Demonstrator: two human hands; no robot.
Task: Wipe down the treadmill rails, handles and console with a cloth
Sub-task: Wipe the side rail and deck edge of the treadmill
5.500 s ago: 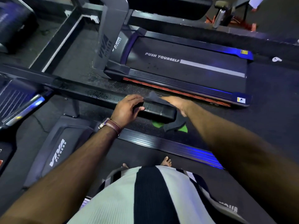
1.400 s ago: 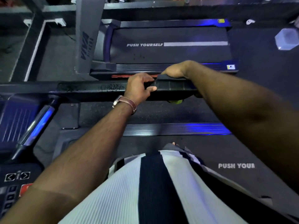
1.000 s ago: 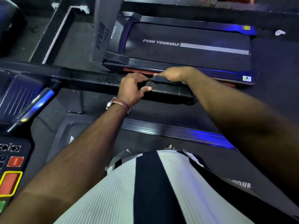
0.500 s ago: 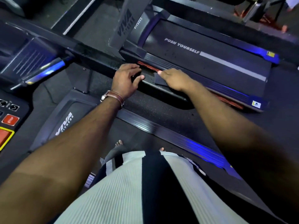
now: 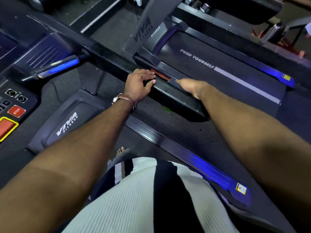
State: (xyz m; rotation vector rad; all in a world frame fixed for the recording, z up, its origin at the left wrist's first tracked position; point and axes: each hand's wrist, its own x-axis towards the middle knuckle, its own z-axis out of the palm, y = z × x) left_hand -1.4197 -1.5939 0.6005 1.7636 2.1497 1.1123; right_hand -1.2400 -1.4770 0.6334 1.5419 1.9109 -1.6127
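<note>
A black right handrail (image 5: pixel 175 96) of my treadmill runs diagonally from the console at upper left to its blunt end at centre right. My left hand (image 5: pixel 138 84), with a brown-strapped watch on its wrist, curls over the rail and grips it. Just to the right, my right hand (image 5: pixel 193 88) lies flat on the rail's top, pressing a dark cloth (image 5: pixel 174 81) against it; only the cloth's front edge shows past the fingers. Small droplets speckle the rail between the hands.
The console (image 5: pixel 15 105) with a red STOP button and a blue-lit handle (image 5: pixel 58 68) is at left. A second treadmill (image 5: pixel 218 68) marked PUSH YOURSELF stands beyond the rail. My deck's blue-lit side rail (image 5: pixel 193 158) runs below. A steel bottle (image 5: pixel 273 31) stands far right.
My right hand has slid the cloth along the rail from its end toward my left hand. The left hand has kept its grip; the view has tilted and shifted.
</note>
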